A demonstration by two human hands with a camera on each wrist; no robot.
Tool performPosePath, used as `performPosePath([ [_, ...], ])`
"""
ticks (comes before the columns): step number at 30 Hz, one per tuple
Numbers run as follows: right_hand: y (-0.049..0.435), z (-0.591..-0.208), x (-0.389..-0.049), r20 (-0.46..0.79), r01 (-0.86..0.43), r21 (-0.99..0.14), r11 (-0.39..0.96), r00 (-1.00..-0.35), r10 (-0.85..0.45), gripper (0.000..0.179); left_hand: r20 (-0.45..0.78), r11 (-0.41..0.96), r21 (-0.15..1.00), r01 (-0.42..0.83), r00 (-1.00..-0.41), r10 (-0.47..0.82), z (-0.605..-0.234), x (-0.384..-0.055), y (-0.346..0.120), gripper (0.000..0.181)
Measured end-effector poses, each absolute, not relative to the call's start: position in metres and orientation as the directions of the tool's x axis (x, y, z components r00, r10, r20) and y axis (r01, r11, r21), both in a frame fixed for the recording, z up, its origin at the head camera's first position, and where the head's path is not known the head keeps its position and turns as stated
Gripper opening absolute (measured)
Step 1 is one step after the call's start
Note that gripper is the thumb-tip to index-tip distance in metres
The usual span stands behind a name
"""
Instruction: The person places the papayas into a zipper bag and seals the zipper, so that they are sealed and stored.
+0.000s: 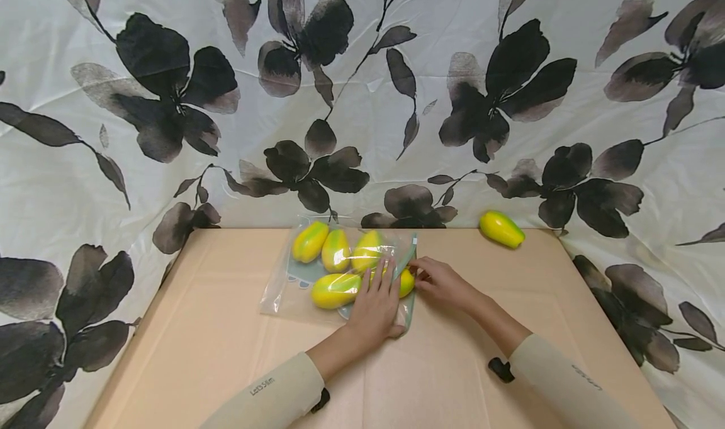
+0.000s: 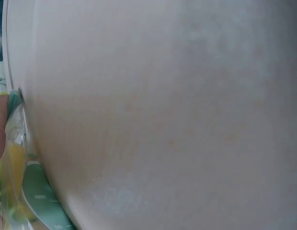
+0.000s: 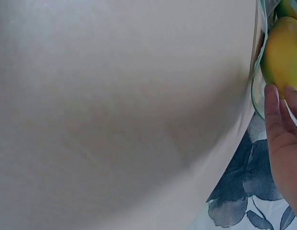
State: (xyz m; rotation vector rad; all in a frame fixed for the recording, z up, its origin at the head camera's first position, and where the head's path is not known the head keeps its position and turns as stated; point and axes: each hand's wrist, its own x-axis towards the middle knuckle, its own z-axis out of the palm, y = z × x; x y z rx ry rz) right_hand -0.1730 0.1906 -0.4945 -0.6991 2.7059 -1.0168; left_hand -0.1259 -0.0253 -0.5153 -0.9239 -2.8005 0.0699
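Beige sleeves (image 1: 266, 391) nearest; black-flowered cloth (image 1: 408, 133) behind; peach tabletop (image 1: 192, 328); clear plastic bag (image 1: 283, 300) on it; left hand (image 1: 370, 306) atop bag, fingers straight, slightly spread; right hand (image 1: 444, 281), fingers nearly straight, tips touching mango-like fruit (image 1: 406, 282) in bag mouth; four more fruits (image 1: 337, 290) inside; lone fruit (image 1: 501, 229) at far right edge

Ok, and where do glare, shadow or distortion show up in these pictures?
Head view: white glare streaks on the clear bag; left wrist view: dim, slightly hazy, edge of the tabletop bowed; right wrist view: a broad, soft shadow across the tabletop near the right hand.
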Motion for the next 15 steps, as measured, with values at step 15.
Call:
performPosePath([
  [15, 0.185, -0.508, -0.181, 0.104, -0.28, -0.599, 0.75, -0.956, -0.274, 0.068, 0.193, 0.794, -0.168, 0.585, -0.77, 0.608, -0.516, -0.128, -0.024, 0.12],
])
